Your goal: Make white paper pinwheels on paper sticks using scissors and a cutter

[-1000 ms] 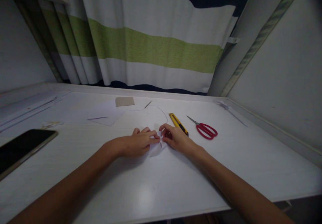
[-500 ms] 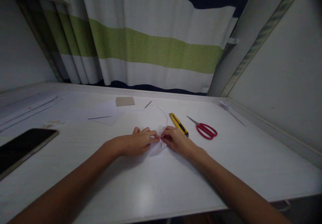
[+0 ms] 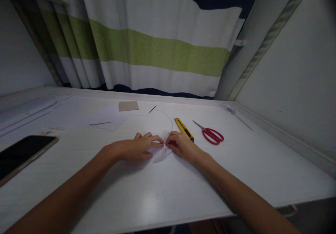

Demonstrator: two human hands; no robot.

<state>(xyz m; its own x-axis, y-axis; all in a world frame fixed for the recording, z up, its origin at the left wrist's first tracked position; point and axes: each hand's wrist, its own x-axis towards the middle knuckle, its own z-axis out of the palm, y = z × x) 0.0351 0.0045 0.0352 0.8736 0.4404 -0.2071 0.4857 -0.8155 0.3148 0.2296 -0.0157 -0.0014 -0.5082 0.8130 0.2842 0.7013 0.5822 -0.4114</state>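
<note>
Two forearms, cut off at the lower edge, reach across a white tabletop (image 3: 147,207) beside a dark phone (image 3: 25,155) cropped at left. Between the hands sits a small white paper (image 3: 159,154), partly hidden, its folds hard to make out. The right hand (image 3: 182,144) pinches it, thumb and finger narrowly together; the left hand's (image 3: 139,148) fingertips touch it, though whether they grip is unclear. Just past the right hand lies a yellow cutter (image 3: 183,129), near red-handled scissors (image 3: 212,136).
</note>
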